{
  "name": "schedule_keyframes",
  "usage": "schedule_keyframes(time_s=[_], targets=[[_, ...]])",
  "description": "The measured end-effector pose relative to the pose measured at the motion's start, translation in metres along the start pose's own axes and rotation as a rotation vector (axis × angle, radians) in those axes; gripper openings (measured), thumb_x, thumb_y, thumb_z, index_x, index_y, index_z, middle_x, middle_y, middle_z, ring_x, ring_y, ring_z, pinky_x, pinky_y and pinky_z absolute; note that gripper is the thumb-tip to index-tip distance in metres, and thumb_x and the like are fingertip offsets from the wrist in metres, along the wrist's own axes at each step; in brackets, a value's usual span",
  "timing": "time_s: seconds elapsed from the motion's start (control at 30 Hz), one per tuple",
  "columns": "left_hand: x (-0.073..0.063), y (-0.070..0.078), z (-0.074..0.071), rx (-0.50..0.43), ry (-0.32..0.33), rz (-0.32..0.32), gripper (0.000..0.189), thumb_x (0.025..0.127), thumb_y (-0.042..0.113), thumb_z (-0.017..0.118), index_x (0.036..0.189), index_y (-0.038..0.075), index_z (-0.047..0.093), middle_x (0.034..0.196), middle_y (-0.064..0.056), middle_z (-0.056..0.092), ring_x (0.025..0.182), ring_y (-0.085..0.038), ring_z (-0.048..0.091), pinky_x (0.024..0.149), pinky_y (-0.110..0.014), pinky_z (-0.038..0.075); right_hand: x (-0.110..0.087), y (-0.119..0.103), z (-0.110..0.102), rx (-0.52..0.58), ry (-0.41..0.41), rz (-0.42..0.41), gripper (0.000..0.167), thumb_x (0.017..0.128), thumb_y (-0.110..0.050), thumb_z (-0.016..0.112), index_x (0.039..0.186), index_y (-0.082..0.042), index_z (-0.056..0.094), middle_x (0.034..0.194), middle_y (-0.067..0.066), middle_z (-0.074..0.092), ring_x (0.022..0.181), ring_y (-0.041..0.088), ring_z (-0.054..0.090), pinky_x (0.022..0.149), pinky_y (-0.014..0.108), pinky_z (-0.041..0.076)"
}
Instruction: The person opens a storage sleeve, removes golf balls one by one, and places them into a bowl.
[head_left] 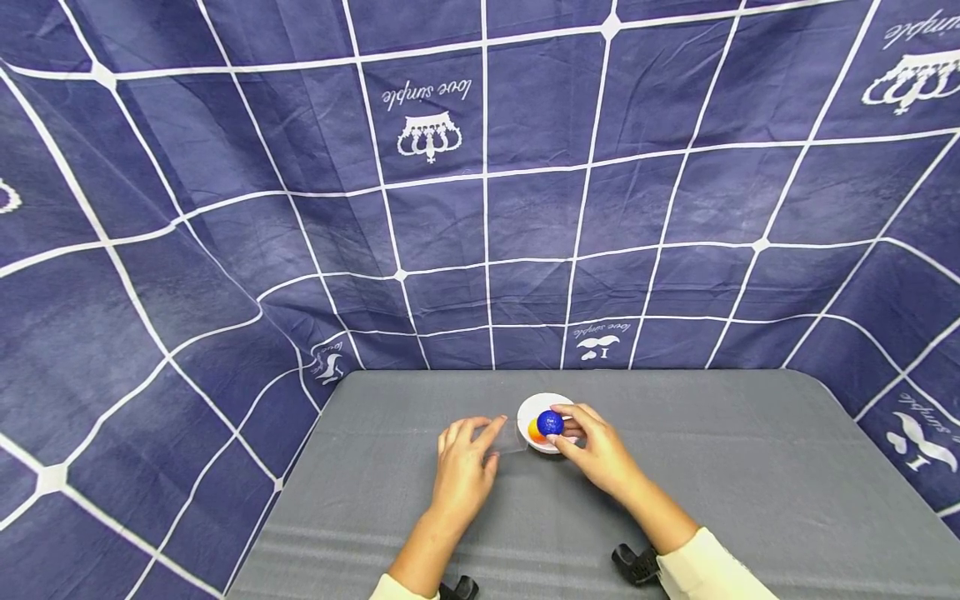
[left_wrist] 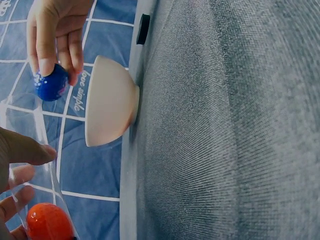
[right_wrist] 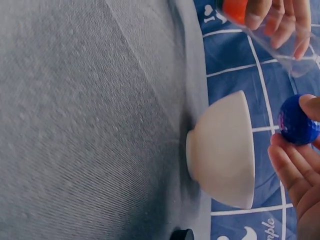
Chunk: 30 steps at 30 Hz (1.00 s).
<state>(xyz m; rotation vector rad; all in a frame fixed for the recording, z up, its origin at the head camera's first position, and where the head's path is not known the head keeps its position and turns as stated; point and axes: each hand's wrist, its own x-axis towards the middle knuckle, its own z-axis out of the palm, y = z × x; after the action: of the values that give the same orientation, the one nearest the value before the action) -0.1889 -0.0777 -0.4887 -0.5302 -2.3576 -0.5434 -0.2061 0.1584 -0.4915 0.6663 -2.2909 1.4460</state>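
Observation:
My right hand (head_left: pixel 602 450) pinches a glossy blue ball (head_left: pixel 550 423) between thumb and fingers, above a white bowl (head_left: pixel 527 406). Inside the bowl, in the head view, an orange-yellow ball (head_left: pixel 535 431) partly shows behind the blue one. To the bowl's left, my left hand (head_left: pixel 463 468) grips a clear plastic container (left_wrist: pixel 27 117), thumb on one side and fingers on the other. An orange-red ball (left_wrist: pixel 49 221) lies at one end of that container, near the fingers. From the side, both wrist views show the outer wall of the bowl (right_wrist: pixel 225 150); its inside is hidden there.
The bowl stands on a grey cloth-covered table (head_left: pixel 360 500). Blue curtains (head_left: pixel 525 217) with white grid lines hang behind and on both sides. Black straps or mounts (head_left: pixel 634 564) sit at the wrists, near cream sleeves (head_left: pixel 712 571).

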Motion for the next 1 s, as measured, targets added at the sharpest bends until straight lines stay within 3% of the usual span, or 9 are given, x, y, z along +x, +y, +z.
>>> schedule_keyframes(time_s=[0.33, 0.6, 1.0], targets=[[0.001, 0.001, -0.002, 0.000, -0.004, -0.019, 0.066, 0.068, 0.006, 0.089, 0.128, 0.027, 0.069, 0.114, 0.001, 0.067, 0.110, -0.024, 0.060, 0.099, -0.044, 0.043, 0.008, 0.010, -0.002, -0.199, -0.081, -0.049, 0.044, 0.082, -0.007, 0.081, 0.123, 0.000, 0.067, 0.109, 0.008, 0.068, 0.090, 0.019, 0.072, 0.082, 0.031, 0.061], [0.001, 0.000, -0.001, -0.013, 0.022, -0.010, 0.067, 0.068, 0.007, 0.089, 0.129, 0.026, 0.069, 0.113, 0.001, 0.067, 0.108, -0.023, 0.060, 0.096, -0.044, 0.044, 0.010, 0.015, -0.001, -0.254, -0.155, -0.085, 0.040, 0.086, -0.007, 0.077, 0.124, 0.000, 0.067, 0.112, 0.009, 0.068, 0.090, 0.020, 0.071, 0.082, 0.035, 0.060], [0.001, -0.002, 0.000, -0.022, 0.057, 0.003, 0.068, 0.067, 0.009, 0.090, 0.130, 0.026, 0.069, 0.111, 0.001, 0.067, 0.105, -0.023, 0.061, 0.090, -0.041, 0.044, 0.015, 0.017, 0.000, -0.374, -0.225, -0.127, 0.039, 0.086, -0.014, 0.078, 0.122, -0.003, 0.068, 0.101, 0.003, 0.067, 0.083, 0.014, 0.065, 0.074, 0.026, 0.054]])
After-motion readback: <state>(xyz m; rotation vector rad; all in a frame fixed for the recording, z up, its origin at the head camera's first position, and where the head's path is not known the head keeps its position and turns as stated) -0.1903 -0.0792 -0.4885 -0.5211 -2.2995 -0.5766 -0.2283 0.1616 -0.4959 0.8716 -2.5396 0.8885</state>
